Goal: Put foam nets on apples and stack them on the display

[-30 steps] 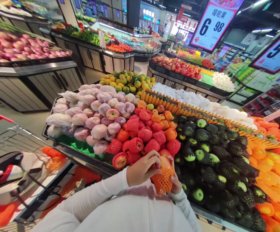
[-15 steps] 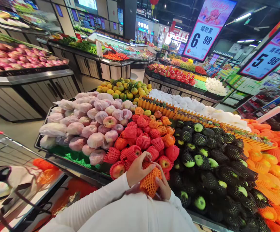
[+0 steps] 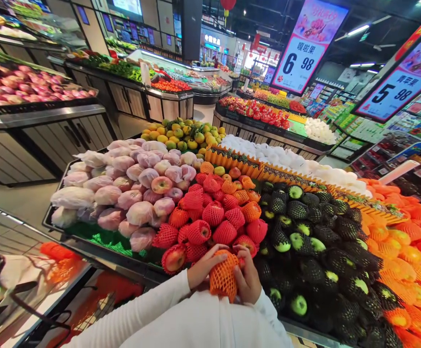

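An apple in an orange foam net (image 3: pixel 224 275) is held close to my body, just above the front edge of the fruit display. My left hand (image 3: pixel 203 267) curves around its left side and top, and my right hand (image 3: pixel 248 275) grips it from the right. The netting hides most of the fruit's surface. Right beyond my hands lies a pile of apples in red foam nets (image 3: pixel 213 214), with several orange-netted ones among them. Green apples in black nets (image 3: pixel 301 261) are heaped to the right of my right hand.
Paper-wrapped apples (image 3: pixel 119 195) fill the tray's left part. Orange-netted fruit (image 3: pixel 395 261) lies at far right. A shopping cart (image 3: pixel 10 224) with a bag (image 3: pixel 14 285) stands at left. Price signs (image 3: pixel 308 48) hang above. An onion stand (image 3: pixel 25 84) is farther back.
My fingers have shifted on the netted apple. The left hand has moved from across its top toward its left side, and the right hand sits a little higher. The view has shifted slightly.
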